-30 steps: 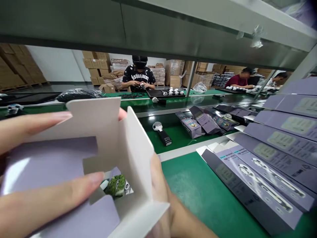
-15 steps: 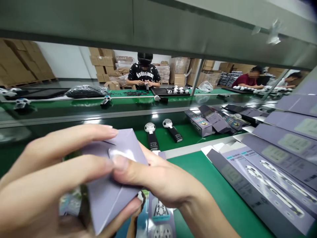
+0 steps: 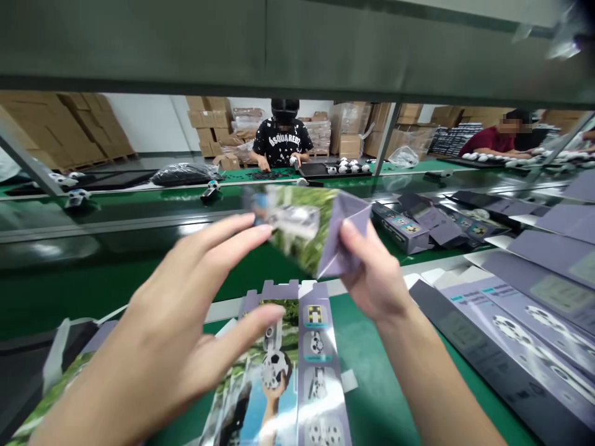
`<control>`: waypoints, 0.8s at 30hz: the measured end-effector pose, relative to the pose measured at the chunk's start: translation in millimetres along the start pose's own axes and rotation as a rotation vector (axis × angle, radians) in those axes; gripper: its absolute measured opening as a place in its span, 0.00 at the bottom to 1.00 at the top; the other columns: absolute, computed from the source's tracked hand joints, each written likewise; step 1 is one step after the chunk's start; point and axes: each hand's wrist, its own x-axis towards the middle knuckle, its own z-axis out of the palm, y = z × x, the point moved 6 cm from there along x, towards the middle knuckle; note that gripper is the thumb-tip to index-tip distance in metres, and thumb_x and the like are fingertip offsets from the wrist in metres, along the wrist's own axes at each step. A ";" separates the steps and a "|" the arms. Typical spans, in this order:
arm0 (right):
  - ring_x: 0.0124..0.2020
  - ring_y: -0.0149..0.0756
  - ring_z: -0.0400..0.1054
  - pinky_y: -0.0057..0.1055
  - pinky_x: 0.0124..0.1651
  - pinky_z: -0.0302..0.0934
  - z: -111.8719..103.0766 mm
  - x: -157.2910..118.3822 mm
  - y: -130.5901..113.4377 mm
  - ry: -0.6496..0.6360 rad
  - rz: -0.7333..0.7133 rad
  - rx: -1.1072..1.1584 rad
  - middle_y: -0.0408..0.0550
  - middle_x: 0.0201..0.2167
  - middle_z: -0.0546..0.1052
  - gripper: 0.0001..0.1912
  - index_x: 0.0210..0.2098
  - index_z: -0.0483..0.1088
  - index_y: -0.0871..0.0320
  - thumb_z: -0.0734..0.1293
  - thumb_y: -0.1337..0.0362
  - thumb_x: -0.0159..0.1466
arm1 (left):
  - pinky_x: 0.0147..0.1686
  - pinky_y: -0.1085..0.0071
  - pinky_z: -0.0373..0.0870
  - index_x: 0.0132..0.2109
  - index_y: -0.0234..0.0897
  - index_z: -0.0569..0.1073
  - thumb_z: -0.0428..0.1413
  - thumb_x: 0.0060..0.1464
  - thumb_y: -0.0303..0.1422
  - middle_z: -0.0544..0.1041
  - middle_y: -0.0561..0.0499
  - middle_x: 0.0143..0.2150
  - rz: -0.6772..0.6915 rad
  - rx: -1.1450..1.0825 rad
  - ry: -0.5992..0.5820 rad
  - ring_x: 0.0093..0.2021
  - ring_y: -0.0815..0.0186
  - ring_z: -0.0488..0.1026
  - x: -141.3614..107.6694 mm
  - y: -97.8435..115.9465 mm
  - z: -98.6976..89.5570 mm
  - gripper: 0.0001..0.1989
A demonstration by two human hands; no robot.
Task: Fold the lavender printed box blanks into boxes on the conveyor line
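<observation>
Folded cardboard box was pinched in the closed right hand, held up at the frame's center above the green table. The open left hand was spread just over a flat printed carton at bottom center, while purple cartons lay fanned at lower right.

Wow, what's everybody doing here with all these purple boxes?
A person holds a folded piece of printed box card in their right hand. Their open left hand is next to it, above a flat printed box sheet lying on the green workbench. More flat purple boxes lie overlapping on the right. Across the line, a co-worker sits with their hands near a black tray.
</observation>
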 end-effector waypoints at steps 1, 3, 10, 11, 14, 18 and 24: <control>0.58 0.41 0.66 0.36 0.53 0.71 -21.6 8.7 6.8 0.130 0.017 -0.100 0.44 0.61 0.67 0.34 0.67 0.48 0.44 0.61 0.49 0.65 | 0.64 0.58 0.65 0.65 0.67 0.55 0.45 0.62 0.60 0.61 0.65 0.67 -0.054 0.044 -0.104 0.65 0.57 0.63 0.0 -10.3 10.3 0.27; 0.63 0.46 0.61 0.46 0.56 0.69 -61.6 22.2 27.3 0.302 0.154 -0.291 0.50 0.65 0.62 0.33 0.69 0.41 0.49 0.55 0.52 0.67 | 0.58 0.58 0.71 0.67 0.60 0.56 0.42 0.59 0.61 0.62 0.61 0.67 -0.271 0.100 -0.399 0.64 0.54 0.65 -5.1 -39.5 38.8 0.32; 0.66 0.53 0.55 0.58 0.69 0.46 -89.3 14.2 58.8 0.299 0.432 -1.012 0.60 0.60 0.66 0.21 0.54 0.69 0.63 0.69 0.57 0.66 | 0.52 0.49 0.72 0.69 0.40 0.56 0.47 0.66 0.50 0.74 0.39 0.52 -0.584 0.263 -0.847 0.51 0.51 0.74 -19.7 -73.9 104.1 0.31; 0.60 0.52 0.62 0.57 0.66 0.51 -76.1 8.6 62.1 0.211 0.474 -1.068 0.59 0.51 0.73 0.17 0.44 0.73 0.64 0.71 0.56 0.65 | 0.53 0.49 0.71 0.68 0.39 0.58 0.49 0.66 0.49 0.74 0.40 0.51 -0.590 0.285 -0.871 0.52 0.52 0.73 -20.2 -71.0 108.6 0.30; 0.48 0.48 0.71 0.55 0.60 0.60 -36.1 -5.7 67.6 0.029 0.517 -1.164 0.55 0.34 0.76 0.17 0.27 0.71 0.62 0.74 0.55 0.61 | 0.54 0.49 0.69 0.65 0.37 0.63 0.49 0.67 0.49 0.74 0.42 0.49 -0.589 0.310 -0.873 0.52 0.54 0.73 -18.2 -61.6 114.7 0.27; 0.47 0.64 0.72 0.63 0.54 0.61 -6.1 -7.1 60.4 -0.021 0.393 -1.178 0.64 0.31 0.76 0.16 0.24 0.71 0.63 0.72 0.58 0.62 | 0.49 0.46 0.71 0.61 0.38 0.66 0.49 0.64 0.49 0.76 0.39 0.46 -0.624 0.235 -0.773 0.50 0.44 0.74 -11.8 -59.2 104.9 0.27; 0.57 0.49 0.68 0.45 0.57 0.68 26.2 1.6 19.1 -0.021 0.031 -0.461 0.54 0.56 0.72 0.33 0.63 0.60 0.55 0.56 0.40 0.68 | 0.60 0.60 0.71 0.70 0.53 0.38 0.47 0.59 0.56 0.56 0.50 0.70 -0.542 -0.143 -0.141 0.64 0.55 0.65 3.6 -35.2 43.3 0.40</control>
